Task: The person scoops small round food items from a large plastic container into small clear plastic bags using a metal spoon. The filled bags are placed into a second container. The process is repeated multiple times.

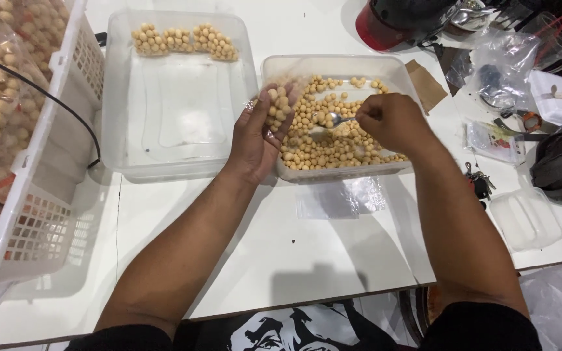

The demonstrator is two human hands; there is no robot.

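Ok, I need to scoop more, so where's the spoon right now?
The spoon is in the right hand, its bowl among the small tan balls in the right-hand clear tub, beside the left hand.

- Our right grip (391,120) closes over the spoon (334,119) handle, so we see only the bowl.
- The small clear bag (281,104) in our left grip (261,130) is motion-blurred; its edges are unclear.
- Far left of both grips, the white basket (47,182) runs off the frame.
- Beyond the right grip, the red and black object (398,23) is cut off.
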